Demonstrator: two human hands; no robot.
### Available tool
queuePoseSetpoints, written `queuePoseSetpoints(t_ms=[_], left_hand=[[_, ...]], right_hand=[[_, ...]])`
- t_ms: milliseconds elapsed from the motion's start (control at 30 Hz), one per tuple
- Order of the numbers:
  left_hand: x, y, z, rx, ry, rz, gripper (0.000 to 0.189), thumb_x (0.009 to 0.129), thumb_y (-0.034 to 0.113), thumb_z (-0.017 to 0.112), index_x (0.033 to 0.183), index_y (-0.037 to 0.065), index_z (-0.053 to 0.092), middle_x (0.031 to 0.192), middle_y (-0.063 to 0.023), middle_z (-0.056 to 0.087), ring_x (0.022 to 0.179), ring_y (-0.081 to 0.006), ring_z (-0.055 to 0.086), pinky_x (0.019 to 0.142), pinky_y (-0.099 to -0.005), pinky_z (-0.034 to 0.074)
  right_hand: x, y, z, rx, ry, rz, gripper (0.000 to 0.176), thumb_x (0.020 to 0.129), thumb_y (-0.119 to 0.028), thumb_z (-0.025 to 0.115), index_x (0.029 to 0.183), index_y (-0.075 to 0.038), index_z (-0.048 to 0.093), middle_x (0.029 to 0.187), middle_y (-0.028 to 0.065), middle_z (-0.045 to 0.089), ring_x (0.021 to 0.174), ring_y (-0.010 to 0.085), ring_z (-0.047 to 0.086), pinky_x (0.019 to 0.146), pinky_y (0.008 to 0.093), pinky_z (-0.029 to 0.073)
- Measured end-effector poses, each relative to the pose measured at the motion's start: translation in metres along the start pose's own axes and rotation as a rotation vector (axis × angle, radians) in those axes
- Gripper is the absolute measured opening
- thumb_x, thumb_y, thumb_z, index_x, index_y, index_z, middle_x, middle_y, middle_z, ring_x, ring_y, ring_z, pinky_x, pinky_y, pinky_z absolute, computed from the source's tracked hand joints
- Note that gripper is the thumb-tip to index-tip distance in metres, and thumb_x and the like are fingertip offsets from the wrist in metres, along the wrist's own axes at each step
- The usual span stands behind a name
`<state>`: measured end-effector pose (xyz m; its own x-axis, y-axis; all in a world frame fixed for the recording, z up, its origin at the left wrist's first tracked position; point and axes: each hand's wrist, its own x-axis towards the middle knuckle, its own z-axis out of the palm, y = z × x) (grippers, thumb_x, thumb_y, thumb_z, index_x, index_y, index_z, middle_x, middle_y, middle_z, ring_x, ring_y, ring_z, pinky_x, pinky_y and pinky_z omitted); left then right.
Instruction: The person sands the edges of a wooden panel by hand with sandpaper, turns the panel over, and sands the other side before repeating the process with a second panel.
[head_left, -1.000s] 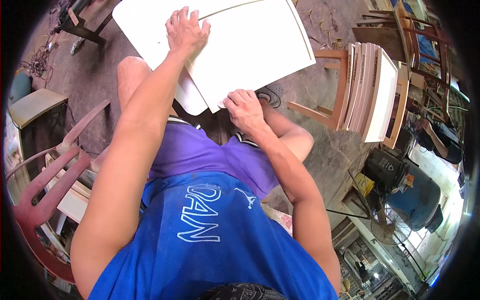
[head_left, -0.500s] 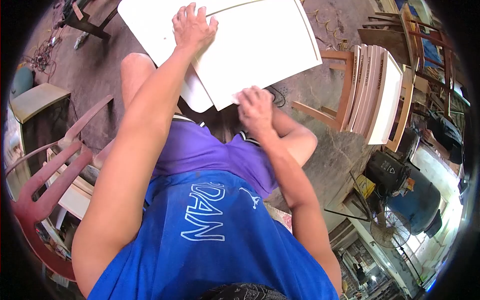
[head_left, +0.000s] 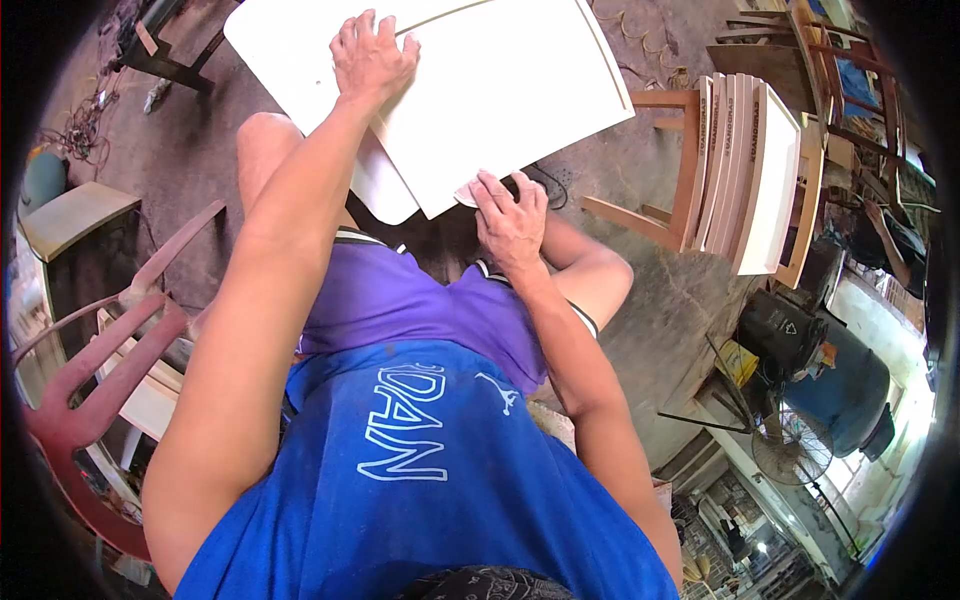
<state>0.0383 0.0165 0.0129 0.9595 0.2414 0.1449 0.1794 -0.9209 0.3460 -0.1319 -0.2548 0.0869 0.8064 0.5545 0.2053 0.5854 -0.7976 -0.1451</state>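
A white panel (head_left: 520, 90) with a thin line along its far edge lies over a larger white board (head_left: 280, 50) in front of my legs. My left hand (head_left: 372, 62) rests with spread fingers on the white surface, near the panel's left edge. At the panel's near edge, my right hand (head_left: 512, 215) holds a small whitish pad (head_left: 466, 194) under its fingers, against the edge close to the near corner. What the pad is made of cannot be made out.
Several white panels (head_left: 765, 180) stand on a wooden frame (head_left: 690, 170) at the right. A red plastic chair (head_left: 80, 400) is at the left, a fan (head_left: 790, 447) and a blue barrel (head_left: 845, 395) at the lower right. A person's arm (head_left: 885, 240) shows at the far right.
My right hand, blurred before, is now sharp, with its fingers more bent at the panel's near edge. The panels and my left hand appear slightly further left in the view.
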Motion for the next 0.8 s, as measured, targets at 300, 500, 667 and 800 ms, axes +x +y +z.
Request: queuePoseSetpoints(t_ms=[300, 500, 667, 800], left_hand=[[-0.001, 0.0, -0.001, 0.003, -0.016, -0.017, 0.057, 0.097, 0.047, 0.054, 0.14, 0.009, 0.063, 0.155, -0.0183, 0.047, 0.147, -0.0385, 0.035, 0.12, -0.0536, 0.023], [0.005, 0.004, -0.003, 0.013, -0.016, -0.027, 0.057, 0.097, 0.046, 0.055, 0.139, 0.008, 0.063, 0.154, -0.0186, 0.048, 0.146, -0.0389, 0.037, 0.12, -0.0539, 0.024], [0.0, 0.005, -0.007, 0.042, -0.016, -0.023, 0.057, 0.098, 0.046, 0.055, 0.14, 0.008, 0.062, 0.155, -0.018, 0.047, 0.146, -0.038, 0.037, 0.121, -0.0537, 0.024], [0.002, 0.006, -0.007, 0.025, -0.036, -0.043, 0.057, 0.098, 0.046, 0.055, 0.14, 0.008, 0.061, 0.155, -0.0173, 0.046, 0.147, -0.0381, 0.036, 0.122, -0.0536, 0.023]], right_hand=[[-0.003, 0.002, 0.01, 0.064, -0.026, 0.047, 0.042, 0.077, -0.006, 0.073, 0.119, -0.005, 0.07, 0.131, 0.0089, 0.066, 0.094, 0.0307, 0.058, 0.085, 0.0412, 0.049], [-0.004, -0.007, 0.009, 0.127, -0.036, -0.077, 0.032, 0.08, -0.007, 0.067, 0.112, -0.007, 0.071, 0.124, 0.008, 0.067, 0.087, 0.0294, 0.057, 0.077, 0.0412, 0.049], [0.0, 0.022, 0.01, 0.157, 0.008, -0.014, 0.035, 0.078, -0.005, 0.07, 0.113, -0.008, 0.071, 0.125, 0.0071, 0.068, 0.091, 0.0305, 0.059, 0.081, 0.0412, 0.049], [0.006, 0.059, 0.001, 0.134, 0.003, -0.022, 0.038, 0.076, -0.004, 0.07, 0.114, -0.01, 0.071, 0.125, 0.0057, 0.068, 0.091, 0.0303, 0.058, 0.083, 0.041, 0.049]])
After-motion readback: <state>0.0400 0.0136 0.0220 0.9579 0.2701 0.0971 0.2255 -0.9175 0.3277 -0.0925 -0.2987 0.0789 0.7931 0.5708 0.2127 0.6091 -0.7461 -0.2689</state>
